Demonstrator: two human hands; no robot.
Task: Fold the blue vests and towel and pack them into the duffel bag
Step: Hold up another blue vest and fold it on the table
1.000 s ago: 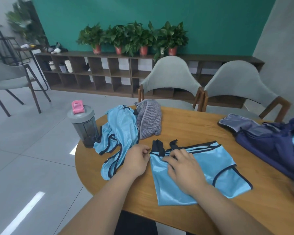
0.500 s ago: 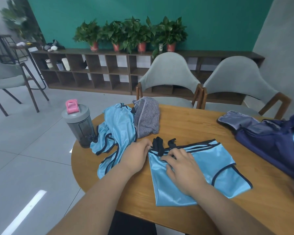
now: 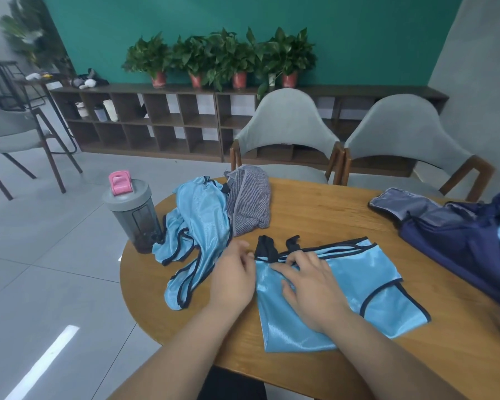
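Observation:
A light blue vest [image 3: 367, 281] with dark trim lies spread flat on the round wooden table [image 3: 315, 215] in front of me. My right hand [image 3: 312, 287] rests flat on its left part, fingers spread. My left hand [image 3: 234, 275] sits at the vest's left edge, fingers loosely curled near the black strap ends; a pinch cannot be made out. A second blue vest [image 3: 197, 229] lies crumpled at the table's left. Behind it sits a grey striped towel [image 3: 250, 202], bunched up. The navy duffel bag [image 3: 462, 235] lies open at the right, something light blue showing inside.
A grey shaker bottle [image 3: 132, 210] with a pink cap stands at the table's left edge. Two grey chairs [image 3: 289, 134] stand behind the table. A low wooden shelf with potted plants [image 3: 225, 56] runs along the teal wall. Another chair is at far left.
Both hands have shifted slightly toward the vest's upper left corner by the black straps. The right hand's fingers have spread flatter. The camera view has tilted a little.

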